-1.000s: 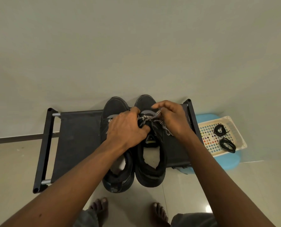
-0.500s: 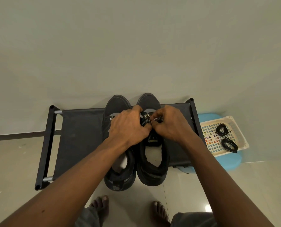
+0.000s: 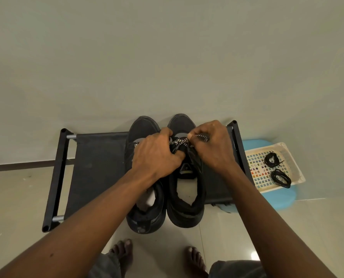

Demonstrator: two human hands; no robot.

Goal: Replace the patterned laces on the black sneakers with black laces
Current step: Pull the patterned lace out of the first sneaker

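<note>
Two black sneakers stand side by side on a black fabric rack point(image 3: 99, 157), toes to the wall: the left sneaker point(image 3: 145, 213) and the right sneaker point(image 3: 187, 201). A black-and-white patterned lace point(image 3: 179, 141) crosses the right sneaker's upper eyelets. My left hand point(image 3: 157, 155) grips the right sneaker's tongue area and the lace there. My right hand point(image 3: 211, 145) pinches the lace, whose end sticks out to the right. Two coiled black laces point(image 3: 271, 159) point(image 3: 280, 177) lie in a white basket point(image 3: 295, 167) at the right.
The basket sits on a light blue stool point(image 3: 279, 199) beside the rack's right end. A plain wall rises just behind the rack. My bare feet point(image 3: 123, 251) stand on the tiled floor in front of the sneakers.
My right hand has pulled the patterned lace out to the right from the upper eyelets. My left hand stays on the right sneaker. The camera has shifted slightly.
</note>
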